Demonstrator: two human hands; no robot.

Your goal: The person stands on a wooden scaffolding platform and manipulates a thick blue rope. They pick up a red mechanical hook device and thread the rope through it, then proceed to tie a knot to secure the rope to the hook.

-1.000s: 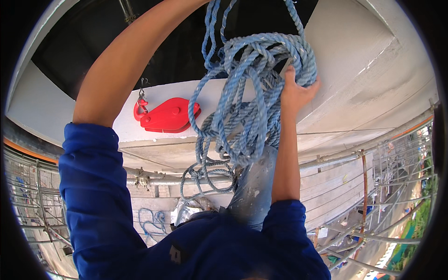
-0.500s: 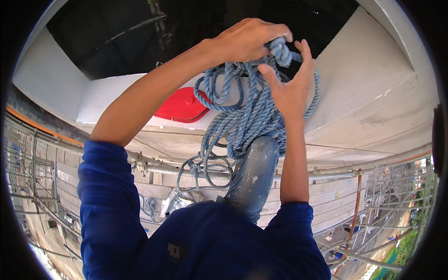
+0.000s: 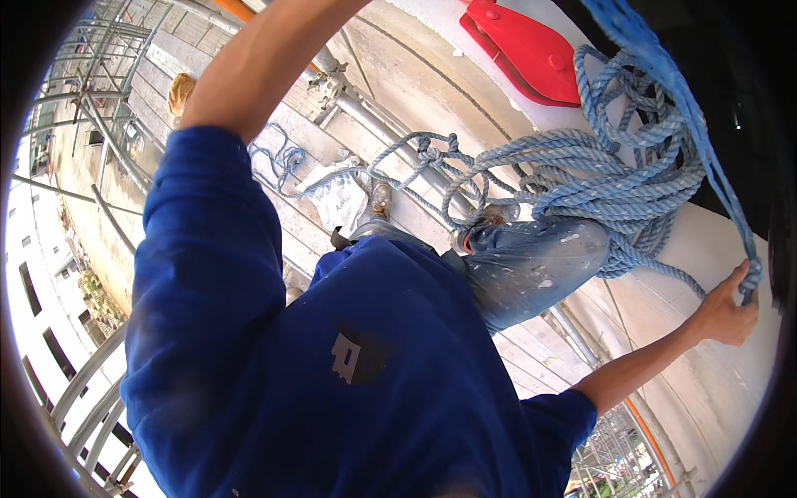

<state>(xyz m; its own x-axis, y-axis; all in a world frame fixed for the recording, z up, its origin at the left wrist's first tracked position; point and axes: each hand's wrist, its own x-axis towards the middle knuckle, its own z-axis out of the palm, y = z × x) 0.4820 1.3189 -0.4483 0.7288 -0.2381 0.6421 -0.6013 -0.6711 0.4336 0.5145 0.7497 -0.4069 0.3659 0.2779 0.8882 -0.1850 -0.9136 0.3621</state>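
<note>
My right hand [image 3: 730, 314], at the far right, is closed round a knotted part of a blue rope [image 3: 706, 149]. From there the rope runs up taut past the upper edge, its upper part brighter and blurred. My left forearm [image 3: 266, 66] leaves over the top edge, so the left hand is out of sight. Beside the taut length lies a loose heap of blue-grey twisted rope [image 3: 573, 183], spread over a pale ledge and my raised knee [image 3: 540, 266]. A smooth red housing [image 3: 531, 58], shaped like a pulley block, sits on the ledge next to the coils.
A dark opening [image 3: 730, 108] lies beyond the ledge. Scaffold tubes [image 3: 365, 104] run along the plank walkway [image 3: 282, 83], where a white bag [image 3: 340, 199] and a thin blue cord [image 3: 282, 158] lie. More scaffolding [image 3: 100, 100] stands at the left, with a drop beside it.
My hands have moved far apart, the right one out to the right with the rope knot. A length of rope is now stretched upward. The view has turned and tilted.
</note>
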